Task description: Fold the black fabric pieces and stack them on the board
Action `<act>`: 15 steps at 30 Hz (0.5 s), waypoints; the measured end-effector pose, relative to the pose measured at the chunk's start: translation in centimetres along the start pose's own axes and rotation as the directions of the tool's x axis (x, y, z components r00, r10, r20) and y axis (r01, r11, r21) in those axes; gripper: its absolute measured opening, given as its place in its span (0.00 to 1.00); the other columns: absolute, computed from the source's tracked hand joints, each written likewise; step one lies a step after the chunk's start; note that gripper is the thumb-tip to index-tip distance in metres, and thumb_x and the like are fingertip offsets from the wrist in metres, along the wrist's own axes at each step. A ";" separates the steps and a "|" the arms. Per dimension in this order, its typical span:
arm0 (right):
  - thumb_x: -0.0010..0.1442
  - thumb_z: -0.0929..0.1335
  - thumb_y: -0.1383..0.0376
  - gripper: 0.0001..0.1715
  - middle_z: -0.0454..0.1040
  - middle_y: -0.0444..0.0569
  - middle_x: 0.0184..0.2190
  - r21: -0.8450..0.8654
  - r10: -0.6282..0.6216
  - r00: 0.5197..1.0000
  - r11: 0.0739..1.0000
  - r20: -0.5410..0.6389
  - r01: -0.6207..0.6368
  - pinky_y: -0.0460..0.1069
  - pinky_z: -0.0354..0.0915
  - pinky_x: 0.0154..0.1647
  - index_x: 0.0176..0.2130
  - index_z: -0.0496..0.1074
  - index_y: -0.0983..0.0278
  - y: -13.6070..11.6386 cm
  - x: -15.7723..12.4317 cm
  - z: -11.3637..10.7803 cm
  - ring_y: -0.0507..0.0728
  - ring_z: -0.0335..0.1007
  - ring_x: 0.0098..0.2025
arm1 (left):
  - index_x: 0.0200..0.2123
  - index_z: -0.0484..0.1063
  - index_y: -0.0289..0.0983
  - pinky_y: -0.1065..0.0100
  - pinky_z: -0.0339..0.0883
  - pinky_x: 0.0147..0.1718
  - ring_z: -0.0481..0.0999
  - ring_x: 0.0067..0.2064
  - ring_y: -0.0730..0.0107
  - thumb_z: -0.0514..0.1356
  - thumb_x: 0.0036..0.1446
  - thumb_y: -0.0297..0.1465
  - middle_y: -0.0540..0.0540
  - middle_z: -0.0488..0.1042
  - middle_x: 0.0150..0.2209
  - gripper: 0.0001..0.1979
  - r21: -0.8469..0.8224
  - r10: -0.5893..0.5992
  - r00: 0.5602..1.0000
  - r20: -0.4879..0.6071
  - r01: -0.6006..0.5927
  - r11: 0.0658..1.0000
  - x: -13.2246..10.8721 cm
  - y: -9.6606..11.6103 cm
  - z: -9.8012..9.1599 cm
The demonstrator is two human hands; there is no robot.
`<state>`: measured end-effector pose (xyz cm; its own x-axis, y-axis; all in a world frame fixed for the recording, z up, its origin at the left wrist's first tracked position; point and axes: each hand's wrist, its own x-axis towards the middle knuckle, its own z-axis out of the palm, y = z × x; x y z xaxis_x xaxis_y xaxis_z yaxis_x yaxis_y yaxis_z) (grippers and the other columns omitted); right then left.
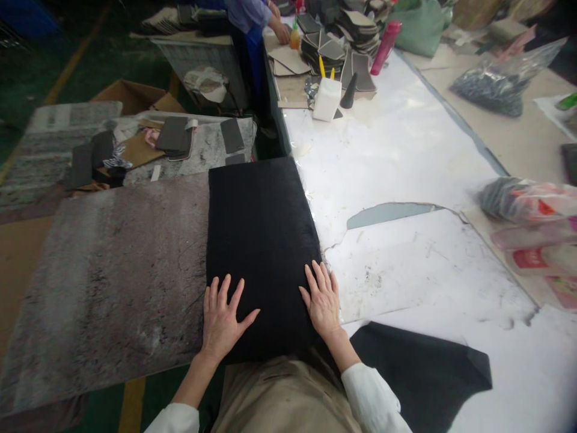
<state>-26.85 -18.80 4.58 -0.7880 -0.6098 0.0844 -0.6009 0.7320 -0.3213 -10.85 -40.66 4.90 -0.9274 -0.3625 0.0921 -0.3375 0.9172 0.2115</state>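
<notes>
A black rectangular sheet of fabric (264, 234) lies flat in front of me, spanning the edge between a worn grey-brown board and a white-covered table. My left hand (224, 319) rests on its near left part, fingers spread and thumb pointing inward. On its right edge lies my right hand (323, 300), palm down with the fingers stretched forward. Neither hand grips anything. Another black fabric piece (419, 373), cut to an irregular shape, lies on the white surface to the right of my right forearm.
The stained board (126, 282) extends left, with dark cut pieces (174, 137) beyond it. On the white table (387, 156) stand a white holder (327, 99), a black cone (348, 91) and a pink bottle (386, 48). Plastic bags (496, 84) lie right. A co-worker's hand (280, 30) shows at the back.
</notes>
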 end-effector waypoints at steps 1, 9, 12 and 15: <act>0.69 0.63 0.60 0.32 0.51 0.52 0.69 -0.002 0.033 0.999 0.999 -0.025 -0.033 0.64 0.46 0.68 0.68 0.52 0.61 0.4 -0.2 0.0 0.63 0.44 0.70 | 0.65 0.59 0.35 0.39 0.43 0.65 0.40 0.70 0.38 0.61 0.57 0.47 0.32 0.48 0.69 0.37 0.000 -0.004 1.000 0.006 0.004 1.000 -0.1 0.0 -0.1; 0.69 0.60 0.65 0.20 0.65 0.55 0.59 0.004 0.266 0.964 0.964 -0.024 -0.266 0.58 0.58 0.61 0.59 0.64 0.63 4.4 -11.5 -3.5 0.61 0.57 0.62 | 0.67 0.53 0.37 0.37 0.38 0.64 0.38 0.70 0.37 0.60 0.58 0.46 0.32 0.46 0.69 0.39 -0.099 -0.015 1.000 0.017 0.017 0.995 -0.7 0.4 -0.3; 0.67 0.63 0.65 0.18 0.69 0.55 0.54 -0.058 0.357 0.933 0.933 0.047 -0.354 0.57 0.61 0.55 0.56 0.67 0.62 4.7 -17.5 -4.5 0.61 0.63 0.55 | 0.67 0.54 0.36 0.37 0.37 0.64 0.39 0.70 0.37 0.59 0.58 0.47 0.31 0.47 0.69 0.38 -0.106 -0.003 1.000 0.025 0.005 0.994 -0.7 0.3 -0.2; 0.66 0.64 0.63 0.20 0.69 0.56 0.53 -0.128 0.422 0.904 0.902 0.069 -0.411 0.57 0.63 0.50 0.56 0.66 0.64 5.0 -20.6 -4.5 0.63 0.64 0.52 | 0.66 0.56 0.35 0.36 0.39 0.64 0.41 0.70 0.36 0.59 0.57 0.48 0.31 0.47 0.69 0.38 -0.097 0.013 1.000 0.011 -0.011 0.995 -0.7 0.1 -0.2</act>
<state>-14.20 -1.22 5.48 -0.9566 -0.2636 -0.1245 -0.2354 0.9503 -0.2036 -10.17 -40.32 5.09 -0.9334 -0.3491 0.0836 -0.3098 0.9010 0.3036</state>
